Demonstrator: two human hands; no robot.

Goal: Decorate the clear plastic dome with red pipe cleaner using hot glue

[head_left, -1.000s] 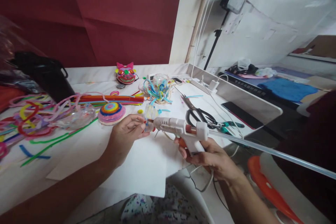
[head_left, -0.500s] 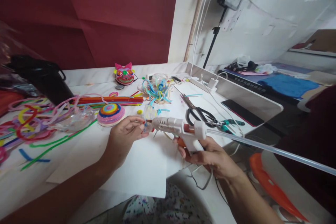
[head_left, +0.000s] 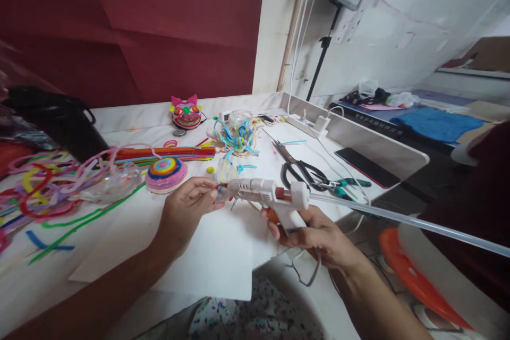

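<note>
My right hand (head_left: 319, 231) is wrapped round the handle of a white hot glue gun (head_left: 255, 191), its fingers near the orange trigger. A long clear glue stick (head_left: 382, 215) sticks out of the gun's back end. My left hand (head_left: 189, 204) pinches a small clear piece with bits of blue and red (head_left: 220, 195), close against the gun's nozzle; its exact kind cannot be made out. Below both hands lies a white sheet of paper (head_left: 215, 255). Just behind the left hand sits a striped round dome of coiled pipe cleaners (head_left: 165, 172).
Loose pipe cleaners (head_left: 40, 196) and a black container (head_left: 56, 122) are at the left. Scissors (head_left: 297, 164), green-handled pliers (head_left: 346, 186) and a phone (head_left: 364, 167) lie at the right. A pink animal-face ornament (head_left: 186, 114) stands at the back. The gun's cord hangs below the table edge.
The view has shifted slightly. Both hands keep their holds, with the glue gun's nozzle still at the small clear piece.
</note>
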